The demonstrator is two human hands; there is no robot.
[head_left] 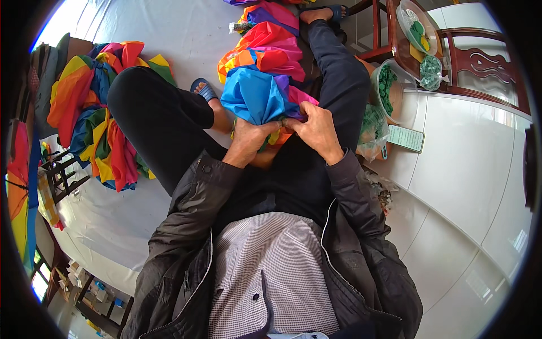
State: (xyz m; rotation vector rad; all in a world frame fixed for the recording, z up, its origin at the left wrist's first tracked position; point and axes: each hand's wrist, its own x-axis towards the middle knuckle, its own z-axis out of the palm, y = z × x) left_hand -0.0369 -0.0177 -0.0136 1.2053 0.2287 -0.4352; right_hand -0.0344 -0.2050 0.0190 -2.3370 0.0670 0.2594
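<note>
Between my knees a bunch of thin, shiny rainbow-coloured fabric (253, 97) is gathered, with its blue panel facing up and purple and pink folds at the right. My left hand (248, 141) is closed on the lower edge of the blue panel. Close beside it, my right hand (319, 132) pinches the same fabric where purple and pink meet. The thumbs nearly touch at the gathered edge. Whatever small part lies under the fingertips is hidden. Beyond the blue panel, more red, orange and pink fabric (265, 45) stretches away in a line.
To the left lies a heap of rainbow fabric (93, 135). At the right stand a clear tub of small green pieces (412, 101), a plastic bag of green pieces (370, 131) and a phone (406, 139). A wooden chair (485, 68) and a bowl (404, 17) are farther back.
</note>
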